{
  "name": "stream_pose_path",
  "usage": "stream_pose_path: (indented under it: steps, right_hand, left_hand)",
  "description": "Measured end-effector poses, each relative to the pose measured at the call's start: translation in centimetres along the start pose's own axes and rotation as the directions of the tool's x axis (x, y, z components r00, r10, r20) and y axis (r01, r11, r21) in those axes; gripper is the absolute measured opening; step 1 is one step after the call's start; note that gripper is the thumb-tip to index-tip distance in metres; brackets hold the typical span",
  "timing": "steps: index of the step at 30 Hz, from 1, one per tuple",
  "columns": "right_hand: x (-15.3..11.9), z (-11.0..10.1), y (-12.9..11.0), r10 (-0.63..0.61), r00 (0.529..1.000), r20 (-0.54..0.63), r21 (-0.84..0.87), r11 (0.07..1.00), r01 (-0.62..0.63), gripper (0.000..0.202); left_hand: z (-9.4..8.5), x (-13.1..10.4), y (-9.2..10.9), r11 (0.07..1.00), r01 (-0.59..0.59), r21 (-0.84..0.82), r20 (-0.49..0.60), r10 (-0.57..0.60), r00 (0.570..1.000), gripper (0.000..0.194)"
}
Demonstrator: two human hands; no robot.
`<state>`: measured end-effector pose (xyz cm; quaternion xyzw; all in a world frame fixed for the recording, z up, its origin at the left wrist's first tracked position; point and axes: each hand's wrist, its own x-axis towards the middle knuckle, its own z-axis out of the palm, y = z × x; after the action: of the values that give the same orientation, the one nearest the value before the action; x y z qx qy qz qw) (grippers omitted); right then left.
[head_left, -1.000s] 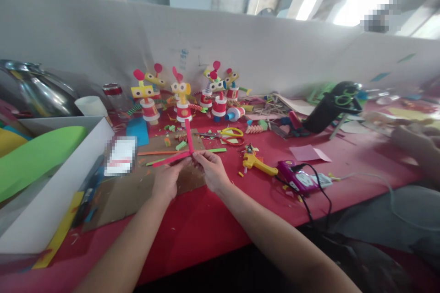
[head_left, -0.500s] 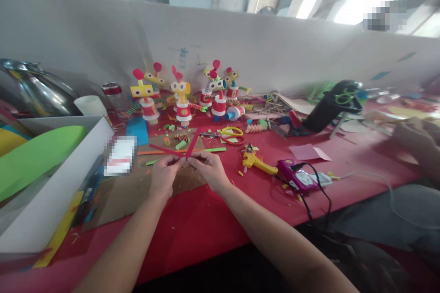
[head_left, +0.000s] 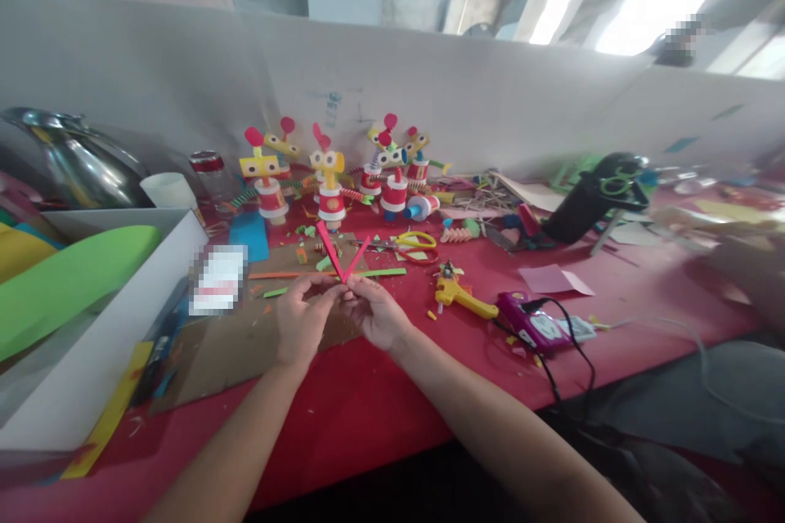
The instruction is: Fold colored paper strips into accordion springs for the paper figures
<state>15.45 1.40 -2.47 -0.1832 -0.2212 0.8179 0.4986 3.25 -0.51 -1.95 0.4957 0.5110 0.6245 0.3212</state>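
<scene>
Two red paper strips (head_left: 332, 252) rise in a V from my fingertips, joined at the bottom. My left hand (head_left: 305, 317) pinches the joined end from the left. From the right, my right hand (head_left: 379, 315) pinches the same end, its fingers curled. Both hands hover over a brown cardboard sheet (head_left: 214, 364) on the red table. Just beyond them lie a green paper strip (head_left: 386, 271), an orange strip (head_left: 279, 274) and folded paper scraps. Scissors (head_left: 417, 243) with yellow and red handles rest behind, to the right.
Several paper-cup figures (head_left: 332, 200) stand along the white partition. Right of my hands lie a yellow glue gun (head_left: 464, 298) and a purple power strip (head_left: 532, 321) with cables. A white box (head_left: 104, 327) of coloured paper and a steel jug (head_left: 91, 159) are left. Another person's hand (head_left: 736, 261) blurs at right.
The strips have turned from a leftward, wide spread to a narrower upright V. My right fingers have curled further in, and both hands have shifted slightly to the right.
</scene>
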Motion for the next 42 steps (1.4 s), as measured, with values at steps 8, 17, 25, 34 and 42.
stream_pose_path:
  steps: [8,17,25,34,42]
  right_hand:
    - [-0.1,-0.2,-0.1,0.047,0.998,0.050,0.029,0.998,-0.049,0.013]
    - [-0.3,0.1,-0.3,-0.218,0.975,-0.038,-0.233,0.951,0.204,0.018]
    - [-0.5,0.2,-0.4,-0.238,0.971,-0.005,-0.299,0.927,0.225,0.013]
    - [-0.7,0.4,0.0,-0.323,0.946,0.003,-0.521,0.807,0.277,0.017]
    - [-0.3,0.0,0.1,-0.357,0.934,0.025,-0.607,0.737,0.298,0.014]
  left_hand:
    - [-0.2,-0.9,1.6,0.953,-0.238,0.186,0.078,0.228,0.971,0.020]
    - [0.1,-0.9,1.3,0.999,-0.030,-0.020,0.086,0.031,0.996,0.020]
    - [0.1,-0.2,0.8,0.963,0.142,-0.227,0.117,-0.118,0.986,0.020]
    - [-0.3,0.3,0.3,0.962,0.205,-0.181,0.010,-0.207,0.978,0.012]
    - [0.1,0.3,-0.7,0.905,0.321,-0.279,0.071,-0.314,0.947,0.019]
